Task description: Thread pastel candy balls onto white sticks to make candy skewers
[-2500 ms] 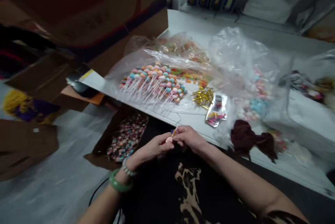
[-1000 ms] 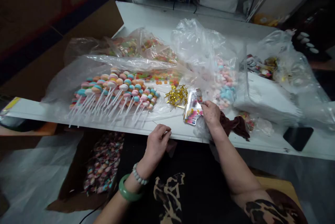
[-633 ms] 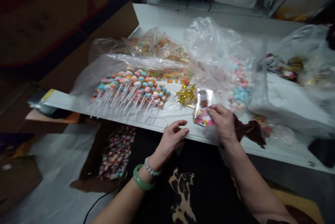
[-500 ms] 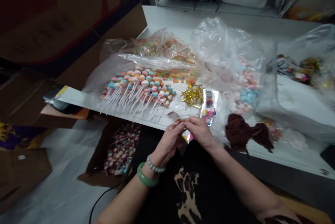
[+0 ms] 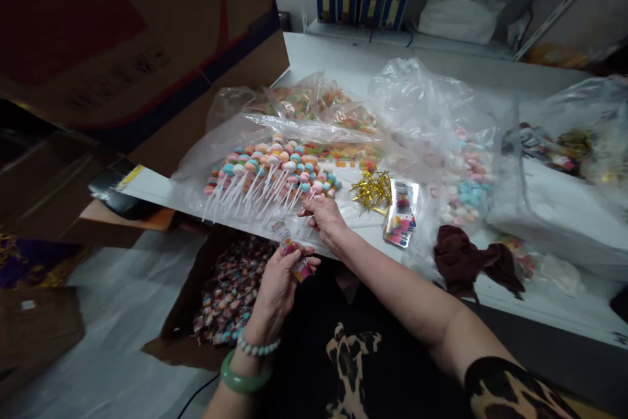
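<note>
My left hand (image 5: 279, 282) is closed on a small printed cellophane bag (image 5: 293, 254), held just below the white table's edge (image 5: 343, 252). My right hand (image 5: 324, 217) reaches across onto the spread of pastel lollipops (image 5: 267, 174) with white sticks lying on clear plastic. Its fingers pinch at a stick near the lower right of the pile. A stack of the same printed bags (image 5: 401, 213) and a bunch of gold twist ties (image 5: 373, 189) lie to the right of that hand.
A cardboard box of wrapped lollipops (image 5: 230, 291) sits on the floor below the table. Clear bags of candy (image 5: 456, 157) and a dark red cloth (image 5: 466, 262) lie to the right. A large cardboard box (image 5: 147, 33) stands at left. Shelves (image 5: 392, 0) run behind.
My right hand took a small bag from the stack, brought it to my left hand, then reached left to the lollipop pile. My left hand now holds the bag alone.
</note>
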Demonstrator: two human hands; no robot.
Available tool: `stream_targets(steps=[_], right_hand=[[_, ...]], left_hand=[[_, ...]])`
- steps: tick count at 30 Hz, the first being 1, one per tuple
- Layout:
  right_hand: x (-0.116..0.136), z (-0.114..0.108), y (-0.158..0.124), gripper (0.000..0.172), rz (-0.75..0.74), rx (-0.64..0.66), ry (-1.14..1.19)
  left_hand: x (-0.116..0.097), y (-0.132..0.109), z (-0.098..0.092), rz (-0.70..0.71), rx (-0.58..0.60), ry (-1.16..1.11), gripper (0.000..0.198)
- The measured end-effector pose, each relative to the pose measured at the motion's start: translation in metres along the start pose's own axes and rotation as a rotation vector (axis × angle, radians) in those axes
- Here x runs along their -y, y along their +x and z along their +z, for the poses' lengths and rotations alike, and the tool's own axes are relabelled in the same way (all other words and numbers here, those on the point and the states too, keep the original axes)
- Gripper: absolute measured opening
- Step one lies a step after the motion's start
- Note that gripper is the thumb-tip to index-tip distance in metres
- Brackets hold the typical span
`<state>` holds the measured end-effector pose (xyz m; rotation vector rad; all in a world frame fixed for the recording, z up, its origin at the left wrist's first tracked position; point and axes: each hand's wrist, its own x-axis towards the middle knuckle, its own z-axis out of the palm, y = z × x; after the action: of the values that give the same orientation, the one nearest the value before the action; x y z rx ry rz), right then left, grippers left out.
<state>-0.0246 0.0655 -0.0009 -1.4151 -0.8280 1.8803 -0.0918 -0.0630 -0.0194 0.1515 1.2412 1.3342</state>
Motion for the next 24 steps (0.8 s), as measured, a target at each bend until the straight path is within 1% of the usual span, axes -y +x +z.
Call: stream_targets(steps=[2, 5, 9, 12, 15, 18, 19, 20, 22, 23, 24], right_hand=[[-0.003, 0.001, 0.001, 0.013, -0.034, -0.021, 0.049], [-0.011, -0.016, -0.003, 0.009, -0.129, 0.002, 0.020], [-0.019, -0.060, -0.024, 0.014, -0.217, 0.077, -0.129], [-0.024, -0.095, -0.047, 0.018, -0.214, 0.126, -0.263], [-0.031, -0.123, -0.069, 0.017, -0.198, 0.178, -0.380], [-0.037, -0.141, -0.083, 0.014, -0.185, 0.221, -0.429], [-0.039, -0.145, -0.086, 0.013, -0.187, 0.237, -0.439], [-0.041, -0.149, -0.088, 0.013, -0.194, 0.251, -0.451], [-0.045, -0.157, -0.095, 0.018, -0.237, 0.250, -0.514], [-0.049, -0.159, -0.099, 0.021, -0.271, 0.227, -0.570], [-0.054, -0.160, -0.102, 0.023, -0.324, 0.180, -0.651]], left_hand=[[-0.001, -0.001, 0.001, -0.019, 0.022, -0.012, 0.029], [-0.001, -0.003, 0.001, -0.040, 0.056, -0.007, 0.032], [-0.001, -0.003, 0.004, -0.084, 0.121, 0.043, 0.033], [-0.005, -0.002, 0.010, -0.039, 0.107, 0.042, 0.029], [-0.014, 0.001, 0.025, 0.092, 0.096, -0.007, 0.025], [-0.023, 0.010, 0.045, 0.256, 0.160, -0.066, 0.023], [-0.024, 0.014, 0.051, 0.289, 0.185, -0.070, 0.025], [-0.024, 0.017, 0.058, 0.296, 0.203, -0.055, 0.027], [-0.019, 0.016, 0.072, 0.239, 0.184, 0.032, 0.032], [-0.015, 0.012, 0.078, 0.188, 0.155, 0.098, 0.034], [-0.012, 0.007, 0.082, 0.154, 0.101, 0.150, 0.033]])
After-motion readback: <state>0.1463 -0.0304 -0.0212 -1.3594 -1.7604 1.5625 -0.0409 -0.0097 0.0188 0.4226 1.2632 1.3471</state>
